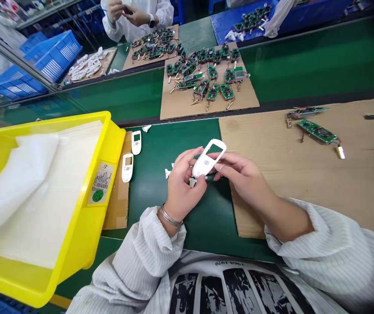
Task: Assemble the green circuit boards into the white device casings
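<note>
My left hand (182, 185) and my right hand (239, 174) together grip a white plastic device shell (208, 159) with an open display window, held tilted above the green mat (154, 192). The left fingers curl round its lower end, where a small metal part pokes out. The right fingertips pinch its right side. Two finished white units (132, 155) lie on a cardboard strip to the left. A tiny white piece (167, 173) sits just left of my left hand.
A yellow bin (104, 131) lined with white foam stands at left. Cardboard sheet (353, 183) at right carries two green circuit boards (317, 131). On the conveyor beyond, a cardboard (180, 104) holds several boards. Another person's hands (128, 13) work across the belt beside blue crates (42, 61).
</note>
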Tool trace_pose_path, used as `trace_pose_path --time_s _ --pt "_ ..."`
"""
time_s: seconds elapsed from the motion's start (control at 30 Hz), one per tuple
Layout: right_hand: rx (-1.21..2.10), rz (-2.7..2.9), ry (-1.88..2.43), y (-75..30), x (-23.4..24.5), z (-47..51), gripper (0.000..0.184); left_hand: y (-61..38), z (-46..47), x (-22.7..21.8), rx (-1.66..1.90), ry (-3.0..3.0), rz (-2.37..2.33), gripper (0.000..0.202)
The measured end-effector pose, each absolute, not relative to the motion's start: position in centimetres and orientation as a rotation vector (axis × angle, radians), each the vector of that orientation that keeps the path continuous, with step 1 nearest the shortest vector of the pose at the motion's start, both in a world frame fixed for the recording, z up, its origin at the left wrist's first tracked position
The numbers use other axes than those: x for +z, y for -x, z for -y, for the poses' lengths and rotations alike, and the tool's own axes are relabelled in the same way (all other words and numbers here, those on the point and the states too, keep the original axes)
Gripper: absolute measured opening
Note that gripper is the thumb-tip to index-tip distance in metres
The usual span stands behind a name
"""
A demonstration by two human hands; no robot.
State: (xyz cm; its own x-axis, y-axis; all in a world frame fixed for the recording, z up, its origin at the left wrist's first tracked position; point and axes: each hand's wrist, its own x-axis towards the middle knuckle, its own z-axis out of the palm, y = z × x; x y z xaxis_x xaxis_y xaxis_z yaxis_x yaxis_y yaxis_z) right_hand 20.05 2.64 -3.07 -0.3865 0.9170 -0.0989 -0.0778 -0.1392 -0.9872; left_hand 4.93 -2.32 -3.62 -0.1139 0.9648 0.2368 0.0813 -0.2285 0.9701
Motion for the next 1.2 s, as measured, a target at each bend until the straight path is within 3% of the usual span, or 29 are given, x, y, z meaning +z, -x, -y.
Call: trace_pose_path --time_s 0.27,0.97,1.2 --pt "1.660 1.265 1.006 -19.98 -3.07 -2.93 0.020 -5.18 2.21 -3.31 1.445 -1.202 -0.980 0.056" --pt "1.679 1.265 0.909 -20.17 -3.43 -2.97 0.030 -5.38 2.40 -3.35 1.455 -1.299 -0.990 0.056" --pt "1.710 1.226 0.841 -20.23 -3.77 -2.98 0.022 -5.30 2.21 -3.40 1.482 -1.319 -0.915 0.056"
